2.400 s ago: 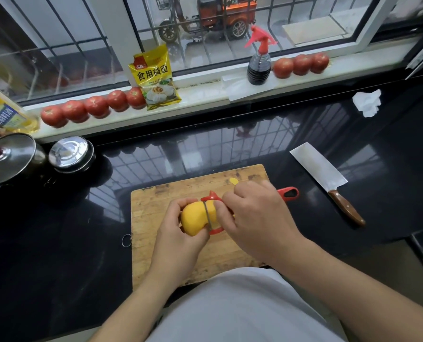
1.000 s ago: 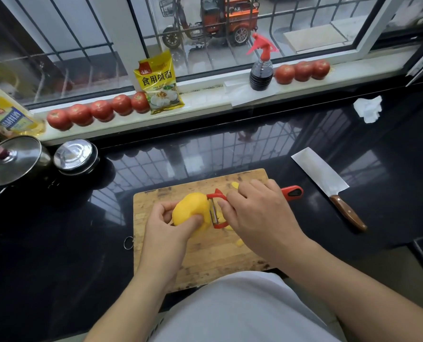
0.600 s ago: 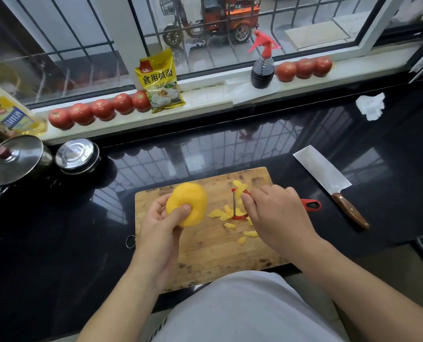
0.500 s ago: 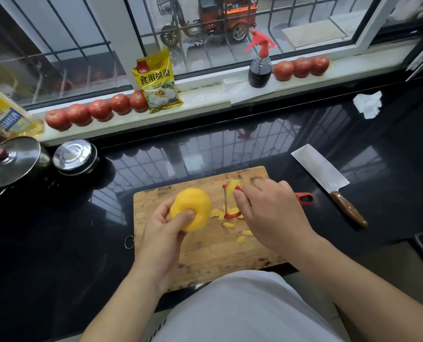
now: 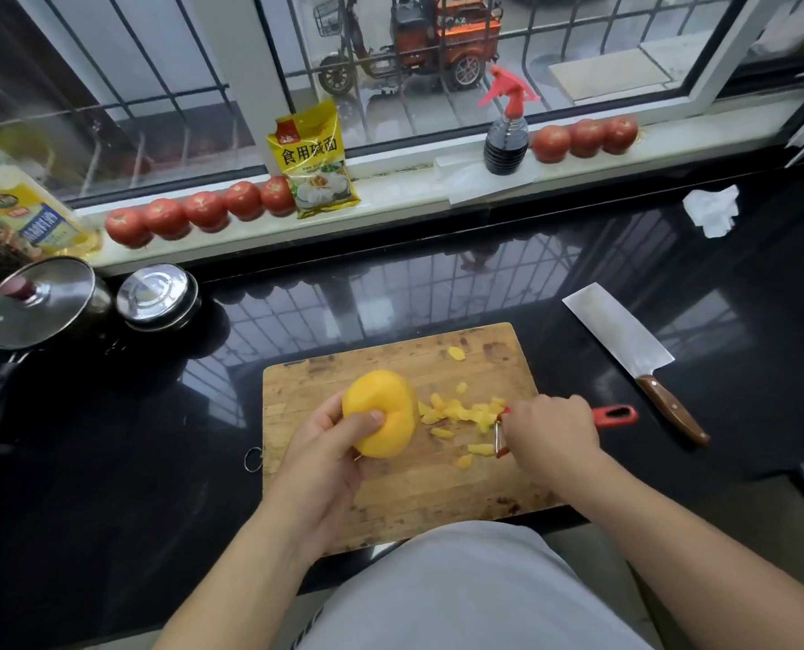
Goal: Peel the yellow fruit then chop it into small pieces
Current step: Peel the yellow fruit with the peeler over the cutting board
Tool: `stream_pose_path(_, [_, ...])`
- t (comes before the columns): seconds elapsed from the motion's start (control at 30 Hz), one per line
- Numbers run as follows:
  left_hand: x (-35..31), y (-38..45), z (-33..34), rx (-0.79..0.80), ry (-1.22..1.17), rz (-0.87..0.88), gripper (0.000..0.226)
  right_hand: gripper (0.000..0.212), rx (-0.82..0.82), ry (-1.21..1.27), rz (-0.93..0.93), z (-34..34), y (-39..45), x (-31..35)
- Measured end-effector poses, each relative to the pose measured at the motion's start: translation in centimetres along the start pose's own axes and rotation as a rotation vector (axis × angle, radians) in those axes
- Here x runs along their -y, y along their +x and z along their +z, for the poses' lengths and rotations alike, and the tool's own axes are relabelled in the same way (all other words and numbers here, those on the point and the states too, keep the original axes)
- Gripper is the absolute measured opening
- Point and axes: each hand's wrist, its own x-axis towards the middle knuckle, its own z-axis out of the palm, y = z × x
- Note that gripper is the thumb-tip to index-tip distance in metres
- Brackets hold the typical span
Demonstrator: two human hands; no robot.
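My left hand [image 5: 327, 455] grips the round yellow fruit [image 5: 383, 408] just above the middle of the wooden cutting board [image 5: 390, 504], thumb pressed on its front. My right hand [image 5: 552, 436] holds a red-handled peeler [image 5: 613, 415] at the board's right side, blade end down near the wood and apart from the fruit. A scatter of yellow peel bits [image 5: 461, 412] lies on the board between the fruit and the peeler.
A cleaver [image 5: 625, 340] with a wooden handle lies on the black counter right of the board. Two lidded pots [image 5: 43, 297] stand at the left. Tomatoes [image 5: 203, 211], a yellow packet [image 5: 313, 159] and a spray bottle [image 5: 508, 129] line the sill. Crumpled tissue [image 5: 712, 211] sits far right.
The peeler came off the fruit and my right hand moved right and lower. My left hand turned the fruit. More peel bits lie on the board.
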Motion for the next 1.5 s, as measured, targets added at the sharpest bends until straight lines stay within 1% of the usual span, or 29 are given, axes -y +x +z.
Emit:
stream_pose_path(0.07, [0.1, 0.0, -0.4, -0.032, 0.065, 0.000, 0.033, 0.023, -0.092, 0.013, -0.028, -0.1, -0.4, 0.1])
stream_pose_path(0.1, [0.3, 0.0, -0.5, -0.051, 0.075, -0.009, 0.032, 0.020, -0.177, 0.049, -0.070, -0.3, -0.5, 0.3])
stream_pose_path(0.13, [0.4, 0.1, -0.5, -0.067, 0.079, -0.021, 0.031, 0.025, -0.284, 0.166, -0.096, -0.6, -0.5, 0.5])
stream_pose_path(0.17, [0.5, 0.1, -0.6, -0.085, 0.084, -0.030, 0.031, 0.040, -0.385, 0.309, -0.106, -1.1, -0.8, 1.0])
stream_pose_path(0.2, [0.7, 0.2, -0.5, -0.101, 0.096, -0.033, 0.030, 0.049, -0.506, 0.427, -0.126, -1.7, -1.1, 1.3])
stream_pose_path(0.23, [0.7, 0.2, -0.4, -0.111, 0.114, -0.030, 0.029, 0.050, -0.650, 0.490, -0.166, -2.5, -1.5, 1.6])
stream_pose_path(0.27, [0.7, 0.2, -0.2, -0.118, 0.135, -0.022, 0.028, 0.046, -0.762, 0.502, -0.224, -3.3, -2.0, 2.0])
stream_pose_path(0.33, [0.5, 0.1, 0.3, -0.117, 0.174, 0.002, 0.028, 0.040, -0.869, 0.461, -0.324, -4.6, -2.8, 2.5])
stream_pose_path(0.43, [0.0, -0.2, 1.0, -0.076, 0.242, 0.047, 0.033, 0.042, -0.894, 0.402, -0.387, -6.7, -3.5, 2.6])
stream_pose_path(0.5, [-0.3, -0.4, 1.1, -0.038, 0.289, 0.080, 0.036, 0.043, -0.868, 0.354, -0.411, -7.2, -3.5, 2.6])
stream_pose_path(0.63, [-0.8, -0.7, 1.0, 0.021, 0.424, 0.134, 0.033, 0.046, -0.821, 0.222, -0.461, -7.1, -2.9, 2.3])
stream_pose_path(0.7, [-0.9, -0.8, 0.7, 0.013, 0.474, 0.155, 0.033, 0.045, -0.835, 0.222, -0.462, -6.8, -2.8, 2.1])
stream_pose_path(0.8, [-0.5, -0.7, 0.7, -0.023, 0.478, 0.163, 0.034, 0.044, -0.882, 0.247, -0.434, -6.4, -2.6, 1.8])
stream_pose_path(0.87, [-0.1, -0.5, 0.6, -0.074, 0.408, 0.153, 0.035, 0.046, -0.842, 0.175, -0.365, -5.7, -2.2, 1.1])
stream_pose_path(0.93, [-0.3, -0.4, 0.3, -0.128, 0.294, 0.152, 0.035, 0.051, -0.745, 0.165, -0.269, -4.4, -1.9, 0.2])
stream_pose_path(1.03, [-0.9, 0.1, -0.4, -0.164, 0.206, 0.174, 0.037, 0.056, -0.629, 0.318, -0.129, -3.1, -1.8, -0.7])
stream_pose_path(1.13, [-1.2, 0.4, -0.2, -0.149, 0.140, 0.123, 0.037, 0.055, -0.591, 0.433, -0.094, -3.4, -2.0, -0.4])
stream_pose_path(1.2, [-1.0, 0.5, 0.3, -0.142, 0.095, 0.085, 0.038, 0.052, -0.608, 0.462, -0.119, -3.9, -2.4, 0.3])
stream_pose_path(1.33, [-0.5, 0.6, 1.4, -0.097, -0.086, -0.006, 0.049, 0.047, -0.785, 0.405, -0.163, -5.4, -4.2, 2.1])
stream_pose_path(1.37, [-0.4, 0.7, 1.7, -0.079, -0.139, -0.022, 0.046, 0.046, -0.805, 0.375, -0.167, -5.7, -4.6, 2.5])
stream_pose_path(1.43, [-0.2, 0.6, 2.2, -0.033, -0.220, -0.034, 0.033, 0.044, -0.835, 0.339, -0.166, -6.2, -5.2, 3.4])
stream_pose_path(1.47, [-0.1, 0.6, 2.4, -0.011, -0.251, -0.038, 0.031, 0.043, -0.848, 0.337, -0.160, -6.5, -5.4, 3.8])
stream_pose_path(1.5, [-0.2, 0.4, 2.7, 0.006, -0.281, -0.037, 0.033, 0.042, -0.857, 0.334, -0.156, -6.7, -5.6, 4.1])
